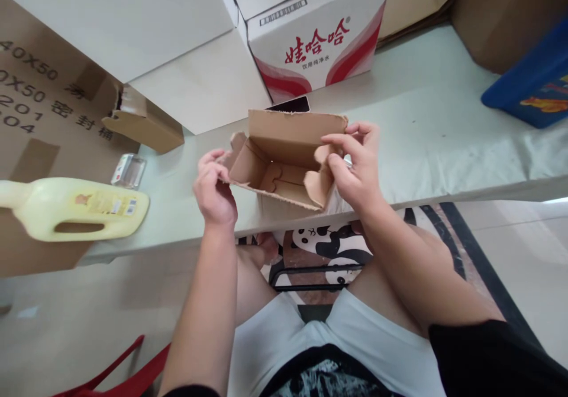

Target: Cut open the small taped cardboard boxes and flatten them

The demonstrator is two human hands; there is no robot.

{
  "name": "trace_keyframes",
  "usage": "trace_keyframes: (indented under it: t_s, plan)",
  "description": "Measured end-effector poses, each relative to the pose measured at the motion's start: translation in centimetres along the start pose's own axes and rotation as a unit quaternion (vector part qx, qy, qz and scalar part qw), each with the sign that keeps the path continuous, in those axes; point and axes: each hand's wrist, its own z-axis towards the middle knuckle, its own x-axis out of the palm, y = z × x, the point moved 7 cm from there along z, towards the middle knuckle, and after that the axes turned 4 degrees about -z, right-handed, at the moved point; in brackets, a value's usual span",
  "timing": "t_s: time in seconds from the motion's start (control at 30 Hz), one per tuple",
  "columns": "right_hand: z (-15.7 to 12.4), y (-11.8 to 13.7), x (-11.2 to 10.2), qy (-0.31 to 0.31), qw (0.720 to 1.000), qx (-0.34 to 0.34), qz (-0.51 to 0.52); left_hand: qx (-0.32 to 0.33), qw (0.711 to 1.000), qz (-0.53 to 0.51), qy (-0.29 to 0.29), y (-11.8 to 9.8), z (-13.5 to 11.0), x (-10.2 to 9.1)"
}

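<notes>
One small cardboard carton (277,177): open-topped, at table (426,131) edge; probably light, stiff-walled, ragged flaps weak; best held by side walls.
Left hand (215,189): fingers clamped on its left end.
Right hand (356,163): thumb and fingers pinching its right flap.
White water box (317,68): red "娃哈哈", smaller "饮用纯净水".
Large brown carton (39,98): "40X50 汤", "密封桶".

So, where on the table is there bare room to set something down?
The widest bare patch of the table lies between the right hand and the blue pack. A narrower one lies between the left hand and the yellow bottle. It is crowded behind the open cardboard box: a phone-like object, then the Wahaha water carton.
</notes>
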Motion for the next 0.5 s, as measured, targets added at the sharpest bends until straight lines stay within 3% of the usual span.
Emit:
trace_keyframes:
  t_s: [0.1, 0.17, 0.33, 0.5]
  plan:
    - [0.1, -1.0, 1.0, 0.021, 1.000, 0.023, -0.004, -0.039, 0.991, -0.127, -0.022, 0.4, -0.6, -0.1]
    - [0.1, -1.2, 1.2, 0.008, 0.999, 0.020, 0.027, -0.046, 0.991, -0.128, -0.013, 0.5, -0.7, 0.2]
    - [-0.2, -1.6, 1.5, 0.014, 0.984, 0.037, 0.175, -0.015, 0.998, -0.041, 0.044, 1.3, -0.4, 1.1]
    - [0.1, -1.3, 1.3, 0.012, 0.984, 0.049, 0.169, 0.051, 0.984, 0.142, 0.091, 1.2, -0.2, 2.6]
